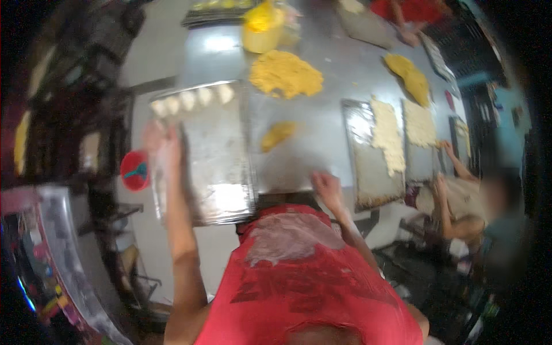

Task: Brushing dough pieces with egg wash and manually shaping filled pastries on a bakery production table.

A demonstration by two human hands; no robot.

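Note:
My left hand (162, 141) is over the left edge of a metal baking tray (215, 152), just below a row of several pale dough pieces (187, 100) along the tray's far end. Motion smears its fingers, so whether anything is in them does not show. To the right of the tray, my right hand (326, 187) is closed near the table's front edge; what it may hold is hidden. A small lump of yellow dough (278, 135) lies on the metal table between my hands. Farther back spreads a big crumbly mass of yellow dough (286, 73).
A red bowl (134, 171) with a teal scoop stands left of the tray. At the back are a yellow tub (263, 29) and another tray (217, 12). Rightward, two trays (376, 178) carry pale pieces beside a yellow dough slab (409, 79). Co-workers (454, 201) work at the right and far side.

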